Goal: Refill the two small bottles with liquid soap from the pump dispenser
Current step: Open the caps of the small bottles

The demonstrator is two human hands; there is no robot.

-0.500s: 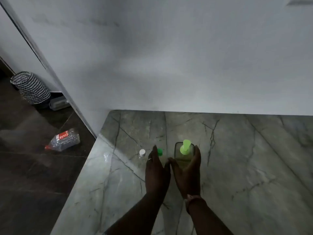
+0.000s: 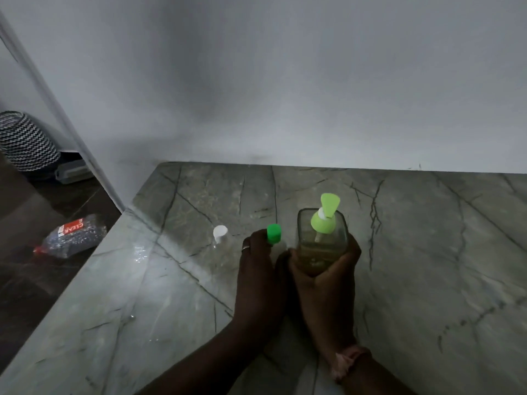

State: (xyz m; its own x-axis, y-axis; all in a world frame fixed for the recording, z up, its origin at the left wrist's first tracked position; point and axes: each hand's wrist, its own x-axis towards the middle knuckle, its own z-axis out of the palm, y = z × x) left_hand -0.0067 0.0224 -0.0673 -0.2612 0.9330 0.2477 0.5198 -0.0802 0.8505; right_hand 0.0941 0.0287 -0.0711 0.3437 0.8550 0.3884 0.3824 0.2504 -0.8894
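A clear square pump dispenser (image 2: 322, 238) with a light green pump head stands on the marble counter (image 2: 427, 266), with a little yellowish liquid in it. My right hand (image 2: 328, 277) is wrapped around its lower body. Just left of it, my left hand (image 2: 259, 277) curls around a small bottle, of which only the bright green cap (image 2: 274, 233) shows above my fingers. A second small clear bottle with a white cap (image 2: 220, 234) stands free, a little further left.
The counter meets a white wall (image 2: 285, 95) at the back, and its left edge (image 2: 85, 266) drops to a dark floor. On the floor lie a crushed plastic bottle (image 2: 71, 236) and a zigzag-patterned basket (image 2: 25, 141).
Both hands keep the same grips on the dispenser and the green-capped bottle. Only the camera view has shifted slightly.
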